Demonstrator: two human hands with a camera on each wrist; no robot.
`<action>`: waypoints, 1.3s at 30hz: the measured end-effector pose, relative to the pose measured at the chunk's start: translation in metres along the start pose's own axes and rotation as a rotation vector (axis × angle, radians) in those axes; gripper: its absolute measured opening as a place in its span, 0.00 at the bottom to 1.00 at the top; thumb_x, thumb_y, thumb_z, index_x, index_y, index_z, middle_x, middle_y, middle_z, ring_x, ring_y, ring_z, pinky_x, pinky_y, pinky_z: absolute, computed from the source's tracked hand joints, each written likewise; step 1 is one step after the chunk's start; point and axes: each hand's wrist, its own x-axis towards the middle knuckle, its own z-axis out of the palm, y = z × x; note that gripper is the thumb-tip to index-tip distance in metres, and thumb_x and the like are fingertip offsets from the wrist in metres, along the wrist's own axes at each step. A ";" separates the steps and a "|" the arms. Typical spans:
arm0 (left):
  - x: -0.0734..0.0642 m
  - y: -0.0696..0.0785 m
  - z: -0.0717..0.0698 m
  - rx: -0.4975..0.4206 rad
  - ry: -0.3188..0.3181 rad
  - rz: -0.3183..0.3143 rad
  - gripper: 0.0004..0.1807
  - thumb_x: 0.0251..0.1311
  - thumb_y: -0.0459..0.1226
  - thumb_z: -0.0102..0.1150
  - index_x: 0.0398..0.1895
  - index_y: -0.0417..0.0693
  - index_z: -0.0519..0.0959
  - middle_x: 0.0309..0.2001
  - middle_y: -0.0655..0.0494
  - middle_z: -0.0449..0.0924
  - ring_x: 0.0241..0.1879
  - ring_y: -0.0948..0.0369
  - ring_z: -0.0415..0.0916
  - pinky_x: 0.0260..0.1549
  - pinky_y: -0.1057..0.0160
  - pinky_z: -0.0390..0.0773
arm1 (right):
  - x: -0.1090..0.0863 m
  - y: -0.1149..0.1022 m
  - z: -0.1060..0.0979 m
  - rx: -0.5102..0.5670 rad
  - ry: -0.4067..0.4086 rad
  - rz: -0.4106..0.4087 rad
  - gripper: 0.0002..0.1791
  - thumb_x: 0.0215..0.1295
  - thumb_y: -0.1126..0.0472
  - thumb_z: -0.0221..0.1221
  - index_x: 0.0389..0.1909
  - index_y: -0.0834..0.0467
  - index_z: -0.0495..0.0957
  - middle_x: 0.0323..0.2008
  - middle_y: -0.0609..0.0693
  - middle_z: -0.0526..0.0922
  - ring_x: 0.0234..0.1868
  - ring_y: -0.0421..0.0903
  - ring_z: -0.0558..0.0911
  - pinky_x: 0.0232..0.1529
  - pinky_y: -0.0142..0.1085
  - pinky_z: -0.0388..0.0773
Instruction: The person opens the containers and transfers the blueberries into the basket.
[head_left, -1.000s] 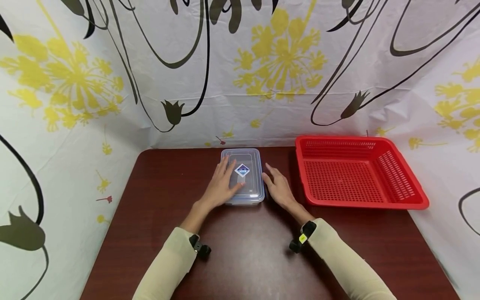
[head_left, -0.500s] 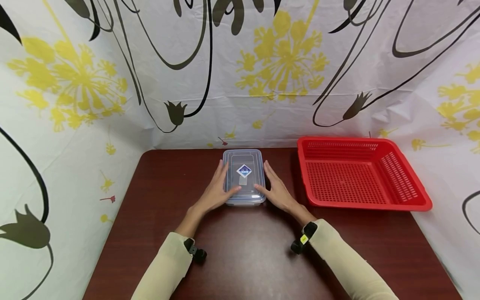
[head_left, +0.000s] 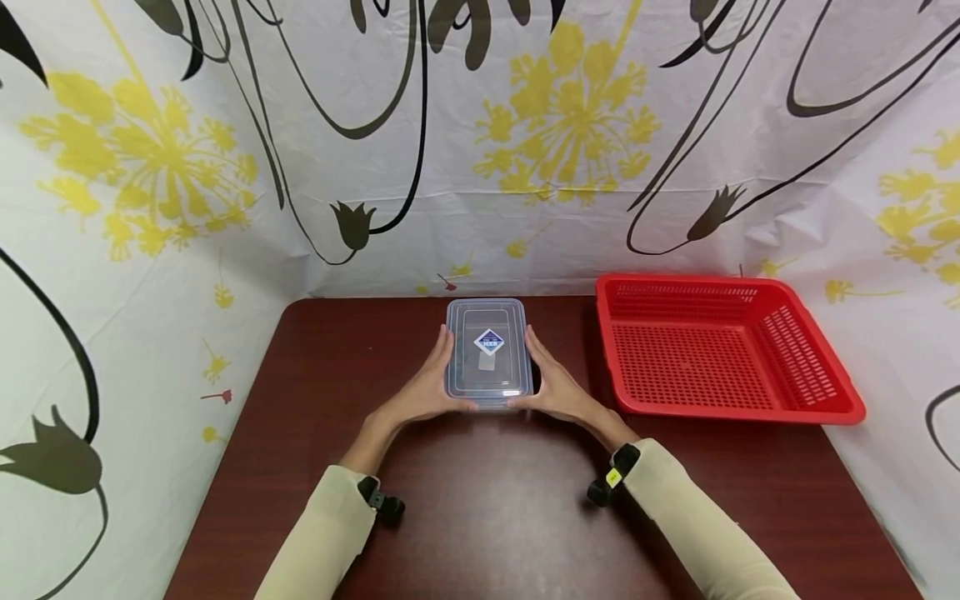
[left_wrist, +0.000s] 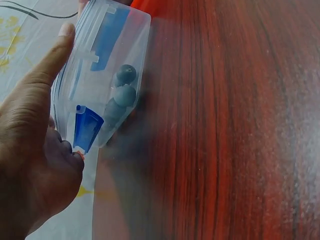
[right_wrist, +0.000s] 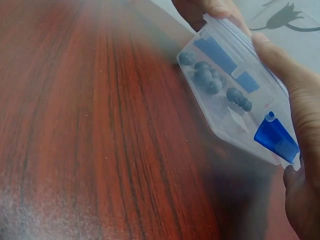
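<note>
A clear plastic food container (head_left: 489, 367) with a bluish lid and a diamond label is near the table's far edge. My left hand (head_left: 427, 385) grips its left side, thumb across the near edge. On the right side, my right hand (head_left: 555, 387) holds it in the same manner. Dark round balls (left_wrist: 125, 94) show through the wall in both wrist views. A blue latch-like piece (left_wrist: 87, 127) sits by the left fingers, and a matching blue piece (right_wrist: 276, 139) is by the right ones. Whether the container's base touches the table cannot be told.
A red perforated plastic basket (head_left: 690, 362) stands to the right of the container on the dark brown table (head_left: 480, 508). White patterned cloth (head_left: 450, 167) hangs behind the table and along both sides.
The left hand has moved off the lid to the container's left side. The right hand has come against the right side, and both thumbs have dropped to the near edge.
</note>
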 end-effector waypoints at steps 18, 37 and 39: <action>-0.002 0.003 0.000 0.075 0.048 0.022 0.77 0.46 0.54 0.86 0.87 0.43 0.37 0.87 0.49 0.27 0.85 0.47 0.41 0.78 0.44 0.56 | 0.001 0.001 -0.003 -0.039 0.012 -0.039 0.78 0.43 0.50 0.86 0.86 0.63 0.41 0.85 0.65 0.42 0.82 0.62 0.58 0.76 0.59 0.62; -0.004 0.022 -0.015 0.094 0.067 0.058 0.77 0.45 0.52 0.87 0.86 0.40 0.39 0.87 0.45 0.28 0.84 0.42 0.44 0.76 0.42 0.60 | 0.003 -0.012 -0.009 -0.079 0.086 -0.142 0.78 0.41 0.51 0.87 0.85 0.65 0.43 0.85 0.65 0.44 0.81 0.64 0.59 0.75 0.56 0.65; -0.006 0.023 -0.018 0.097 0.071 0.058 0.77 0.45 0.52 0.87 0.86 0.41 0.39 0.87 0.46 0.28 0.84 0.42 0.44 0.76 0.41 0.60 | 0.004 -0.016 -0.009 -0.073 0.092 -0.153 0.78 0.41 0.52 0.87 0.85 0.65 0.43 0.85 0.63 0.43 0.81 0.62 0.60 0.75 0.56 0.65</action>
